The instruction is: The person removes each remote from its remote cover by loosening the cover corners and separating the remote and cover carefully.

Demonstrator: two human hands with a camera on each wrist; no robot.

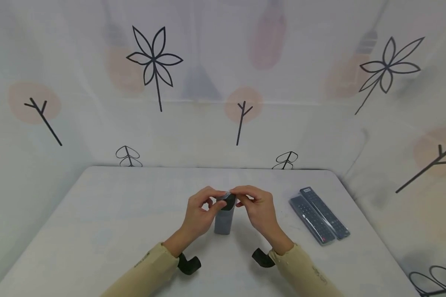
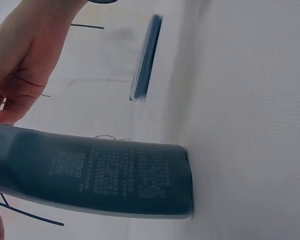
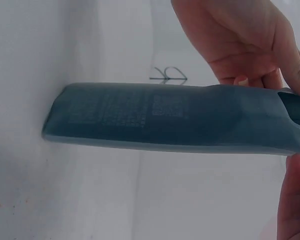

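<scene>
A dark remote control [image 1: 224,220] in a translucent plastic sleeve [image 3: 250,115] stands upright on the table between both hands. Small print and a QR code show on its face in the left wrist view. My left hand [image 1: 200,210] pinches the left side of the sleeve's top edge, with thumb and fingers close to the black upper end. On the opposite side, my right hand [image 1: 259,206] pinches the edge at the top right corner. The sleeve's mouth gapes around the dark end in the right wrist view. The remote's lower end meets the tabletop.
Two more remote controls in clear sleeves, one nearer [image 1: 312,218] and one behind it [image 1: 324,212], lie side by side on the right of the white table [image 1: 115,222]. Black curved pieces [image 1: 188,264] sit at both cuffs. A patterned cloth [image 1: 208,123] hangs behind the table.
</scene>
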